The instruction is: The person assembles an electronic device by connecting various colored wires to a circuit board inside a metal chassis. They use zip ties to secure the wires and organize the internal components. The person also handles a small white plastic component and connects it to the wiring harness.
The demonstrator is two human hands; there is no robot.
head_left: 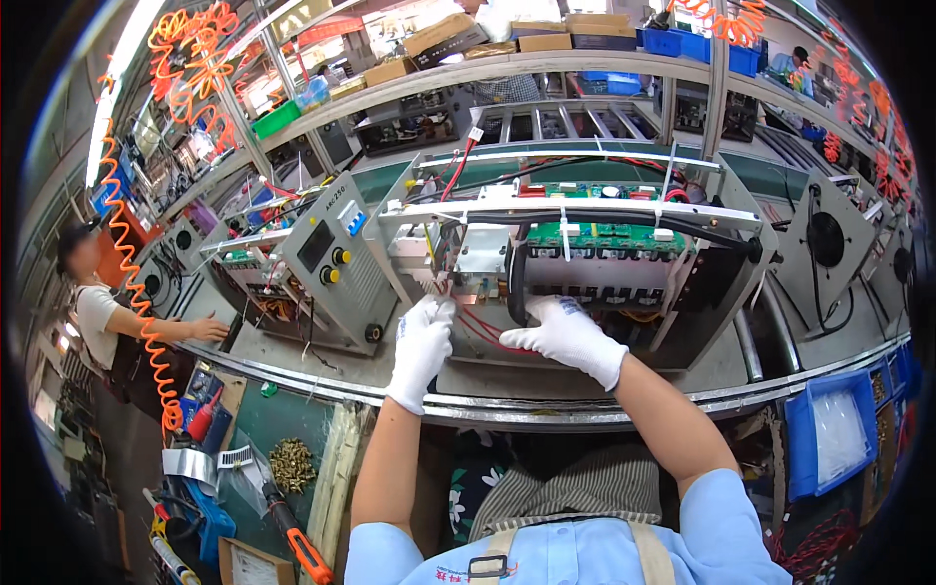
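Both gloved hands reach into the open chassis [575, 253]: left hand [423, 341] pinches red wires [480, 327], right hand [565, 336] lies released beside them.

There is one view only, taken from the person's head and looking steeply down and forward over the chest. It is a wide fisheye picture, so the conveyor edge [585, 405] bows and the shelf [546, 66] above curves toward the rim, with dark corners all round. The camera sits close: the left hand [422, 343] and right hand [568, 334] come up from the lower edge on bare forearms and lie near the middle, at the open metal chassis [575, 244]. The far left reaches a co-worker [93, 312]; the far right reaches a blue bin [834, 429]. No second view shares the scene.
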